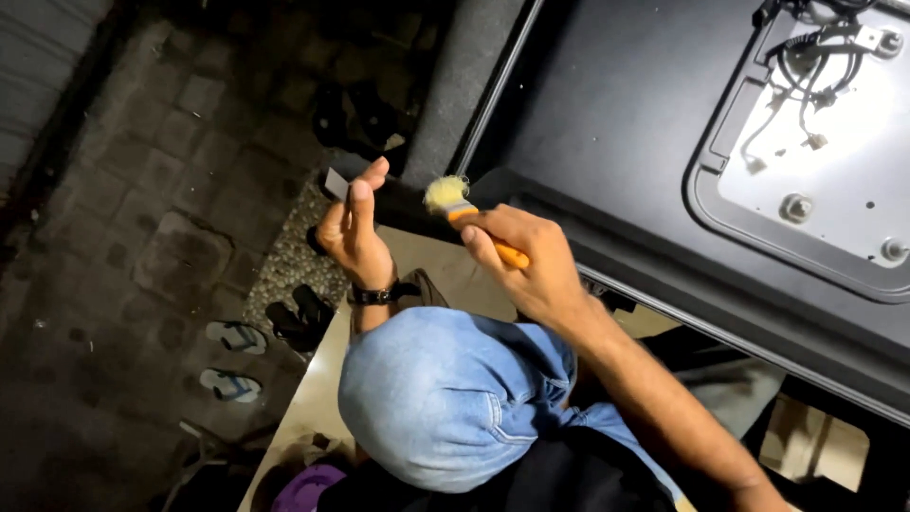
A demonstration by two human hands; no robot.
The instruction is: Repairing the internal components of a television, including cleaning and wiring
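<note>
Brush: orange handle, pale bristles, gripped by right hand; long axis ran from 4 to 10 o'clock.
Card: small grey piece pinched in left hand, at 9 o'clock of the bristles, near.
Panel: dark, at 2 o'clock.

Paved floor: sandals, dark slippers lying on it.

The small grey flat piece pinched in the left hand is mostly hidden behind the fingers, so its shape cannot be told. The orange handle of the pale-bristled brush vanishes inside the right hand. The large dark grey panel runs off the top and right edges. The purple object is cut by the bottom edge.
</note>
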